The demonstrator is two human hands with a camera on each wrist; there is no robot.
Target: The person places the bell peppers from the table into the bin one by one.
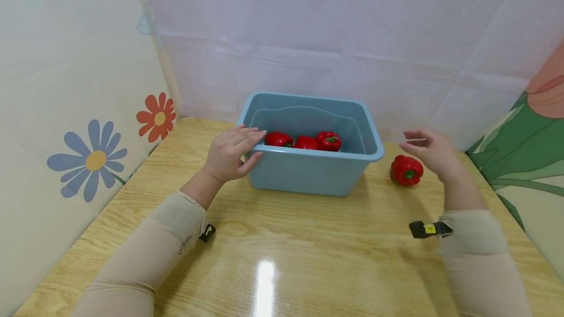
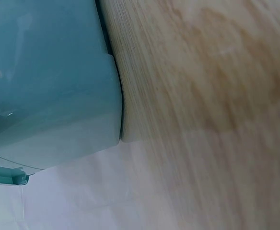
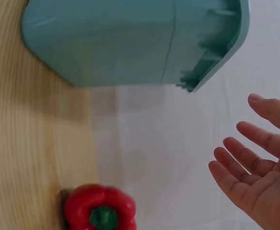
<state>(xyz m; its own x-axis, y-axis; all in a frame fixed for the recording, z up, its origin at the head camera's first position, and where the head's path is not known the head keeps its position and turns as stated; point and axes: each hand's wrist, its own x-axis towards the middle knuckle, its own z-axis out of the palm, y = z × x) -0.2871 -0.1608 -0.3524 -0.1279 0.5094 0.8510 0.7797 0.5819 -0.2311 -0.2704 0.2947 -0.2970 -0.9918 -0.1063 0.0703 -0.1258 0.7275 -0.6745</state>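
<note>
A blue plastic bin (image 1: 304, 170) stands on the wooden table, with three red bell peppers inside; one of them (image 1: 328, 141) shows its green stem. My left hand (image 1: 233, 153) rests on the bin's left front rim, fingers straight. In the head view my right hand (image 1: 434, 155) hovers beside and above a lone red bell pepper (image 1: 406, 170) on the table, right of the bin. The right wrist view shows that hand (image 3: 260, 167) with fingers spread and nothing held, apart from the pepper (image 3: 101, 211). The left wrist view shows the bin's side (image 2: 53, 81) but hardly any of the hand.
The wooden table (image 1: 299, 238) reaches back to a pale wall covering (image 1: 330, 48). A flower-printed panel (image 1: 94, 160) borders the left side, and another (image 1: 528, 150) the right. Black straps with small devices (image 1: 425, 229) sit at the wrists.
</note>
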